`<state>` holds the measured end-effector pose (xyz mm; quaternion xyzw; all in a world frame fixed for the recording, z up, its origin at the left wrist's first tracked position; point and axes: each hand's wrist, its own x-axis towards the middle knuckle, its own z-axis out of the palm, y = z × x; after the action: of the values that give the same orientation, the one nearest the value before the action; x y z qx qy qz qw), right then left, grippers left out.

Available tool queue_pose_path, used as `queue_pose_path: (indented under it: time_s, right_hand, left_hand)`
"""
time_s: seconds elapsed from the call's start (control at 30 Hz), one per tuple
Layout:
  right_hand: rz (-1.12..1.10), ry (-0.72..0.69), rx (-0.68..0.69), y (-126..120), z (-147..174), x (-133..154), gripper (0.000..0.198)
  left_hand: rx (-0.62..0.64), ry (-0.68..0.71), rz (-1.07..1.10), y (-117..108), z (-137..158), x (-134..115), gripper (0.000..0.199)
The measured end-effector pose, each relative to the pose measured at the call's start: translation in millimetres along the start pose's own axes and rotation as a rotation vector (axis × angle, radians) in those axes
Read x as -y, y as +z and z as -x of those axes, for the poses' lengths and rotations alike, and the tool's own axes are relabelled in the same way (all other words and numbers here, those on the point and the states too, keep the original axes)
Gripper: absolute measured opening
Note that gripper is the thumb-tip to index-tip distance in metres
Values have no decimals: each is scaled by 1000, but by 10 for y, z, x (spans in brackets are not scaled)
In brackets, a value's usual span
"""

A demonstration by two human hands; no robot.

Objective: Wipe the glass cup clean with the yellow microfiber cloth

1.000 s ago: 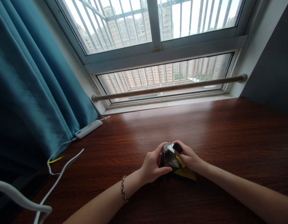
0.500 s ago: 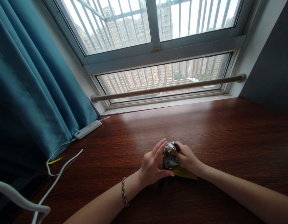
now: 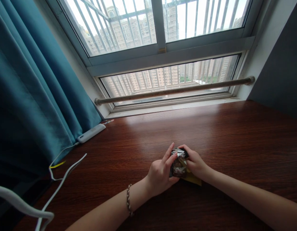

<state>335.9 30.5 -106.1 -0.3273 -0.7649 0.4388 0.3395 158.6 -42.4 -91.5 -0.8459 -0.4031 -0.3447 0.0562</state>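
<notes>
Between my hands is a small boxy package point(image 3: 179, 168) in shiny, crinkled clear wrap, with dark contents I cannot identify. My left hand point(image 3: 160, 175) grips its left side, fingers over the top edge and thumb at the lower edge. At the upper right corner, my right hand point(image 3: 195, 163) is closed around a small black object point(image 3: 186, 153) that is mostly hidden by the fingers. A flat yellow piece point(image 3: 193, 178) sticks out below the package, under my right hand. How it joins the package cannot be made out.
The package is over a dark reddish wooden tabletop point(image 3: 138, 138). To the left lie a white power strip point(image 3: 91, 133), a white cable point(image 3: 64, 179) and a yellow strip point(image 3: 57, 165), beside a blue curtain point(image 3: 54, 96). A metal rail point(image 3: 174, 91) crosses the window behind.
My left fingers have closed in onto the package from a wider spread. The package has shifted slightly right, and my right hand has moved a little with it.
</notes>
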Motion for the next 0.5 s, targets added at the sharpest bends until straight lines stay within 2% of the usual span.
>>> queue_pose_path:
  time_s: [0.1, 0.2, 0.3, 0.5]
  right_hand:
    - [-17, -6, -3, 6, 11, -8, 29]
    - [-44, -46, 11, 10, 25, 2, 29]
    - [-48, -51, 25, 9, 28, 21, 28]
    - [-4, 3, 4, 10, 18, 53, 29]
  left_hand:
    - [9, -65, 125, -33, -17, -2, 85]
    - [108, -231, 360, -92, -69, 10, 94]
    - [196, -339, 590, -129, -113, 41, 91]
    - [191, -425, 859, -75, -94, 127, 80]
